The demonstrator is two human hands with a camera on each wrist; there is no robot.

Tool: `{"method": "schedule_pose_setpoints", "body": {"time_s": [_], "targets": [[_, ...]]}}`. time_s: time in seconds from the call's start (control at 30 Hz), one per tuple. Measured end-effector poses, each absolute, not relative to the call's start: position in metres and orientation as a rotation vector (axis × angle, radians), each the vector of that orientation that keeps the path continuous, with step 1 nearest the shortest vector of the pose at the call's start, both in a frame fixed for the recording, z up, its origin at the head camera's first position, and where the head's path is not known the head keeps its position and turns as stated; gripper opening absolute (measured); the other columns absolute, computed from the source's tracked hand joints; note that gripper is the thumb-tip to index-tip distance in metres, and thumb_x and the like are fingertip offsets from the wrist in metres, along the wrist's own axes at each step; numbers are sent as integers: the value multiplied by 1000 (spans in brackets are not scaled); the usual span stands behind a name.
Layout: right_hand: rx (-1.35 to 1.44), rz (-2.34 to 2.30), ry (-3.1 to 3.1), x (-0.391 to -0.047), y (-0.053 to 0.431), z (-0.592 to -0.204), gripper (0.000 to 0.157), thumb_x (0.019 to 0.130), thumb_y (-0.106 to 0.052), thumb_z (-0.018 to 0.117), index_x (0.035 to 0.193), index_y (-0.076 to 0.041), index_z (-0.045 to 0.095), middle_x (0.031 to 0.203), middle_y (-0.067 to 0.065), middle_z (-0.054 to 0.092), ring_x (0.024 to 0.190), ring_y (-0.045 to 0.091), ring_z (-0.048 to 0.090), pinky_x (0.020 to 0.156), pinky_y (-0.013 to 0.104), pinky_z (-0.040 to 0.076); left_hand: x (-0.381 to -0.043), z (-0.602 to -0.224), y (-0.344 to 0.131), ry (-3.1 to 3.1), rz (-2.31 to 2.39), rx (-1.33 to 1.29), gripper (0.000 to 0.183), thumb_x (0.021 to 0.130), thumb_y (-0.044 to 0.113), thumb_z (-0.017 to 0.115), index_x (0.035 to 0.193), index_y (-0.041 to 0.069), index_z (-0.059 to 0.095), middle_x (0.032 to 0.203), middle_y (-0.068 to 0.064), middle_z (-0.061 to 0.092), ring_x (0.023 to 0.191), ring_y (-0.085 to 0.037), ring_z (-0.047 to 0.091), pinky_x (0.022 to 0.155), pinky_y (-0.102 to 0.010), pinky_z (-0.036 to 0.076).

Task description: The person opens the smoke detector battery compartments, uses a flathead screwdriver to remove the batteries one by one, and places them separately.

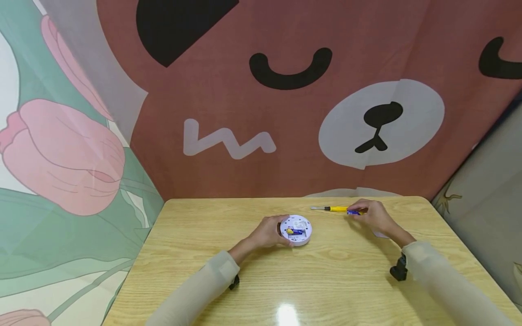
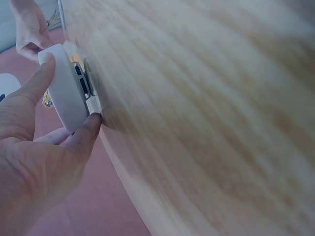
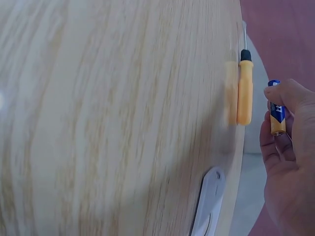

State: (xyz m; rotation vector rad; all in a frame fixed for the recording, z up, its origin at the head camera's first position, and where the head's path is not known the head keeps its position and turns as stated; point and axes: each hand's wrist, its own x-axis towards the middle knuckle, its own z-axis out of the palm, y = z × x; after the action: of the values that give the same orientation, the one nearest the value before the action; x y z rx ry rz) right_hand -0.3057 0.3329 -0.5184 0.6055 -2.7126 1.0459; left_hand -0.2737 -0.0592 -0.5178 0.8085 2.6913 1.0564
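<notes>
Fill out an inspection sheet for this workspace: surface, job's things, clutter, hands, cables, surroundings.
Surface: light wood-grain table.
Job's things: round white device, a blue-and-gold battery showing in its face; second battery, also blue and gold, off the device.
Clutter: yellow screwdriver lying near the table's far edge; flat white piece on the table, use unclear.
Hands: left hand grips the device; right hand pinches the second battery.
Cables: nothing seen.
Surroundings: bear-print cloth behind the table, flower-print cloth on the left.
</notes>
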Motion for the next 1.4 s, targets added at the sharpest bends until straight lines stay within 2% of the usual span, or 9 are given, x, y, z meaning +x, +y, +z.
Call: {"method": "schedule_pose_setpoints", "body": {"time_s": [0.37, 0.6, 1.4], "targets": [[555, 966, -2801, -312, 346, -525, 18, 91, -6, 84, 108, -5, 83, 101, 8, 77, 83, 14, 68, 69, 23, 56, -274, -520, -59, 2673, 1075, 783, 100, 75, 32, 99, 156, 1, 50, 154, -14, 57, 143, -27, 53, 120, -41, 43], [563, 953, -2794, -312, 347, -528, 17, 91, -4, 83, 108, -4, 83, 99, 9, 76, 78, 9, 66, 66, 23, 56, -274, -522, -60, 2677, 1070, 787, 99, 75, 32, 99, 156, 1, 50, 154, -15, 58, 143, -28, 54, 119, -41, 44], [617, 929, -2796, -315, 345, -536, 14, 90, -1, 83, 104, -6, 83, 101, 10, 76, 77, 7, 59, 63, 24, 52, -275, -521, -60, 2723, 1025, 811, 99, 74, 32, 100, 155, 0, 51, 151, -15, 60, 140, -28, 57, 119, -38, 44]]}}
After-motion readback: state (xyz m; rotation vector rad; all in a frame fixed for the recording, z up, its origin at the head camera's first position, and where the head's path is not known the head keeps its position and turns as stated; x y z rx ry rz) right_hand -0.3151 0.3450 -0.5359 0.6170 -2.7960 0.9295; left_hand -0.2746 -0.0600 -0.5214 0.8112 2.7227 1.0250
